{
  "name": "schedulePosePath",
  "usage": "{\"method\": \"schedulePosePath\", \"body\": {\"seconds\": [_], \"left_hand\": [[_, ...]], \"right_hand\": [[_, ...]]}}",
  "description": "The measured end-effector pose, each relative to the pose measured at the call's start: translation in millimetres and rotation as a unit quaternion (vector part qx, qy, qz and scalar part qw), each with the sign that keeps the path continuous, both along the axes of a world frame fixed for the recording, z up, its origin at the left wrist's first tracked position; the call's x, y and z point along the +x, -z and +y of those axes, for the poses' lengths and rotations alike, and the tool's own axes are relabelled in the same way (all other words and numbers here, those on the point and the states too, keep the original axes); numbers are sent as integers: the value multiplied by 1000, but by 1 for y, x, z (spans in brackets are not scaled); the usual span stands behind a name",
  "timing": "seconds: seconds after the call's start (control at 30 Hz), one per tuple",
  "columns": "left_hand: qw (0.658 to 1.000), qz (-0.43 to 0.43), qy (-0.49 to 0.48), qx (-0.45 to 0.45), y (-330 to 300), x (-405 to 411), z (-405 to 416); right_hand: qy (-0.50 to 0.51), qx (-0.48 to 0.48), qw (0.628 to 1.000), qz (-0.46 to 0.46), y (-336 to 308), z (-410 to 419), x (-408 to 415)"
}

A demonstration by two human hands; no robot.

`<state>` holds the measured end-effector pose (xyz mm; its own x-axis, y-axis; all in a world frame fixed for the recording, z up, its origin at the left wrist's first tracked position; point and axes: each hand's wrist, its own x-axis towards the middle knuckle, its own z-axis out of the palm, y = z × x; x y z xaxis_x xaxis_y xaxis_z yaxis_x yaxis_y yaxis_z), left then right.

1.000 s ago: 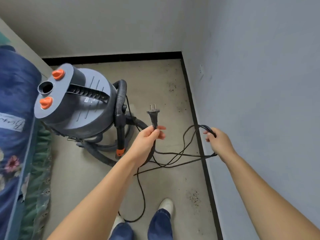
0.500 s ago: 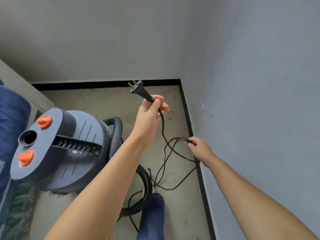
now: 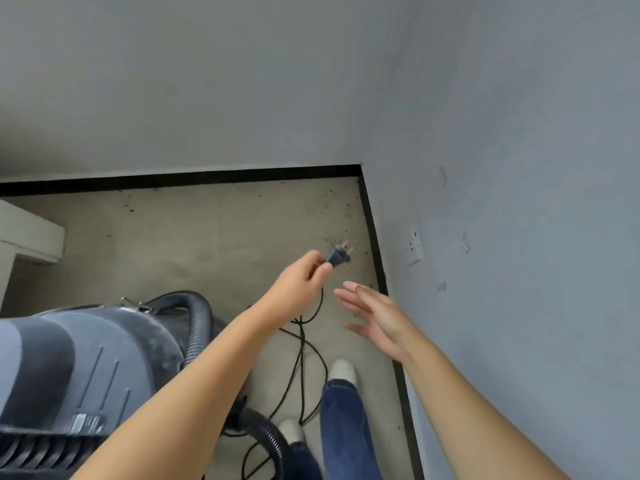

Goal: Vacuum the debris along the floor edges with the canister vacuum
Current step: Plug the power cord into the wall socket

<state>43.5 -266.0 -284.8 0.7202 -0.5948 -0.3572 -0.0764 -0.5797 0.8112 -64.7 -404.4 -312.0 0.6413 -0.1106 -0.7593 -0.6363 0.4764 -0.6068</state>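
The big gray vacuum (image 3: pixel 86 372) sits on the floor (image 3: pixel 173 244) at the left. The left hand (image 3: pixel 298 282) pinches the plug (image 3: pixel 337 255), its cord (image 3: pixel 304 362) hanging down. The right hand (image 3: pixel 377 317) is spread wide, holding nothing. A socket (image 3: pixel 414 247) is on the wall (image 3: pixel 519 202). Dirt (image 3: pixel 332 202) dots the corner.

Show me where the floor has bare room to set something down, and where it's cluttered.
Free: the floor between the back baseboard, the white furniture and the vacuum. Crowded: beside the right wall, where the cord loops around the shoes; the hose fills the strip next to the vacuum. Debris speckles the corner.
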Motion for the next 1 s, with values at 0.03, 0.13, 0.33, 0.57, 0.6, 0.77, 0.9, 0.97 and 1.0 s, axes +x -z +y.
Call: {"method": "schedulePosePath", "body": {"seconds": [0.03, 0.13, 0.33, 0.57, 0.6, 0.77, 0.9, 0.97, 1.0], "left_hand": [[1000, 6, 24, 17, 12, 3, -11], [997, 55, 42, 41, 50, 16, -50], [985, 117, 97, 75, 142, 45, -143], [978, 149, 130, 68, 255, 66, -197], [977, 159, 131, 54, 266, 69, -206], [970, 182, 162, 12, 296, 84, -236], [959, 192, 205, 26, 306, 91, -248], [955, 206, 211, 24, 308, 92, -249], [954, 211, 212, 20, 308, 93, -249]], "right_hand": [[19, 43, 999, -13, 3, -7, 8], [83, 107, 990, -28, 30, -27, 29], [294, 123, 947, 30, 116, -77, 59], [444, 80, 889, 74, 214, -114, 93], [465, 72, 880, 68, 226, -120, 96], [504, 23, 862, 40, 258, -142, 103], [515, -8, 856, 41, 261, -147, 103], [523, -19, 851, 40, 261, -146, 102], [525, -23, 850, 37, 261, -146, 103]]}}
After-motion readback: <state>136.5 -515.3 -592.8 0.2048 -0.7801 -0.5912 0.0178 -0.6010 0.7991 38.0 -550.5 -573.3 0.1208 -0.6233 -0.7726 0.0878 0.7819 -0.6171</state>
